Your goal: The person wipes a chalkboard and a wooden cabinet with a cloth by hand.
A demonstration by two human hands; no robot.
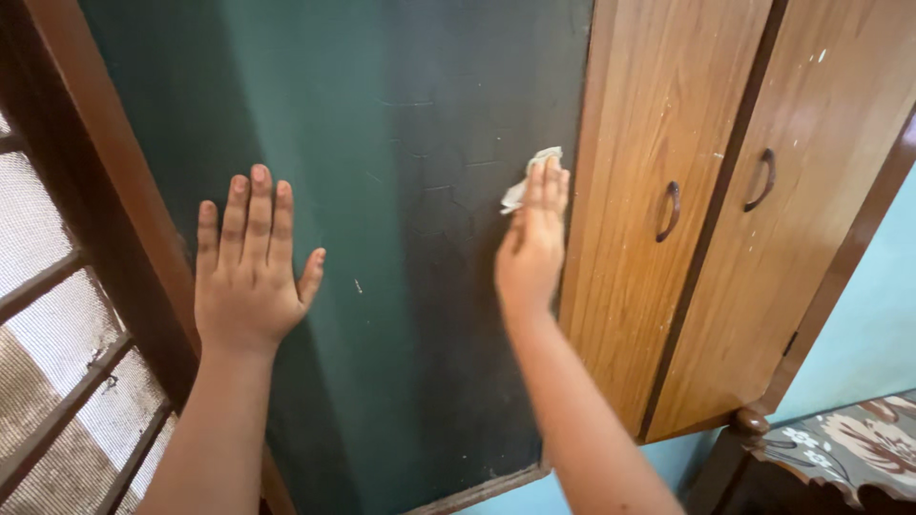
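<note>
Head view hides most of the white cloth [530,177]: my right hand [530,250] covers it, and only crumpled corners poke out at 12 and 10 o'clock of my fingers. Both forearms are cut off at the bottom edge. The green wall panel [382,143] runs from the window frame [105,191] at 9 o'clock to the wooden cupboard [630,191] at 3 o'clock, with bare panel between my hands. My right grip is flat, fingers together, pressing the cloth against the panel just beside the cupboard's edge. My left hand [250,277] lies flat on the panel, fingers straight up, thumb spread, holding nothing. 2 curved handles [671,211] sit at 3 o'clock, well apart from my right hand.
</note>
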